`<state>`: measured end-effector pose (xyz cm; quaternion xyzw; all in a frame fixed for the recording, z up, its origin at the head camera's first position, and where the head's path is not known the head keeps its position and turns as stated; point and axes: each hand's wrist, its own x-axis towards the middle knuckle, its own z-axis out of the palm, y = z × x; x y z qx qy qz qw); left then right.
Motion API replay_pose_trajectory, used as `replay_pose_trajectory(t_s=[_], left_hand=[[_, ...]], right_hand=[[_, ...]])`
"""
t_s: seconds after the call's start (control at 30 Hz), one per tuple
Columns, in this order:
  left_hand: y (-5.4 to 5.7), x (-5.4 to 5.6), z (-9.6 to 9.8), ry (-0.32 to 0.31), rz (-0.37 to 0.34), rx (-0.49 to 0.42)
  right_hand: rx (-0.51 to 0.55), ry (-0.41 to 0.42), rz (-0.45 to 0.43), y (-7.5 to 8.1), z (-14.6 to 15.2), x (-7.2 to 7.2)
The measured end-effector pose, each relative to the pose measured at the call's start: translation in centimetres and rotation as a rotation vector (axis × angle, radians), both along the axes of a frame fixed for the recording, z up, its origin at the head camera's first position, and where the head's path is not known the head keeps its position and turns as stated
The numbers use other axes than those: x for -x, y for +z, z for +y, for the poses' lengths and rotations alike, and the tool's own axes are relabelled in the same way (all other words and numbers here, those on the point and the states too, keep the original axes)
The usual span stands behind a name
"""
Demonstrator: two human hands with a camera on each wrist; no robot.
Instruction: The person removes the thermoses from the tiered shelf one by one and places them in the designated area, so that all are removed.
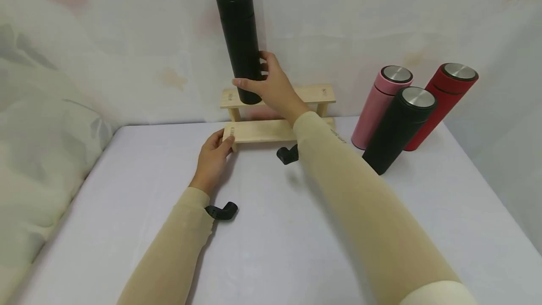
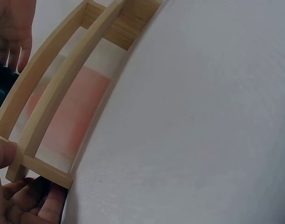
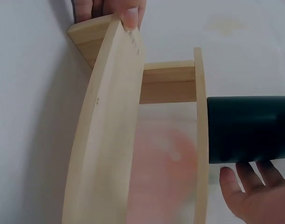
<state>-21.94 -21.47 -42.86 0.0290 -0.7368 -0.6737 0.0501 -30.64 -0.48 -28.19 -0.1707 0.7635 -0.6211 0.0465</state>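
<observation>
My right hand (image 1: 275, 84) grips a dark thermos bottle (image 1: 239, 44) low on its body, thumb in front and fingers at its right side. It looks black in the head view and dark green in the right wrist view (image 3: 249, 128). The bottle leans slightly left, its base against or just over the upper board of a two-tier wooden rack (image 1: 264, 131); whether it bears weight there I cannot tell. At the rack's left end, my left hand (image 1: 211, 161) pinches the lower board, thumb on top, other fingers under and beside the end (image 2: 35, 200).
On the right stand a pink thermos (image 1: 383, 107), a black thermos (image 1: 400, 131) and a red thermos (image 1: 444, 102), close together with silver-topped lids. A white-covered table (image 1: 271, 239) lies beneath. Behind the rack hangs a patterned cloth (image 1: 169, 46); another drapes at left.
</observation>
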Motion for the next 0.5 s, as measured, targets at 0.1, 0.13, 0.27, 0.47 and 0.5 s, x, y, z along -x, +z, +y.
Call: replay_pose_trajectory(t_s=[0.1,0.13,0.27,0.47,0.5], left_hand=[[0.07,-0.14,0.20,-0.001,-0.003,-0.004],[0.08,-0.18,0.26,-0.002,-0.003,-0.005],[0.19,-0.36,0.45,-0.002,-0.005,-0.009],[0.30,-0.56,0.71,-0.004,-0.008,-0.009],[0.29,-0.58,0.72,-0.005,-0.008,-0.011]], right_hand=[[0.007,-0.020,-0.003,0.07,-0.12,0.24],[0.014,-0.028,-0.001,0.11,-0.15,0.34],[0.036,-0.056,0.023,0.09,-0.27,0.71],[0.028,-0.085,0.041,-0.63,-0.42,0.85],[0.028,-0.094,0.046,-0.73,-0.43,0.84]])
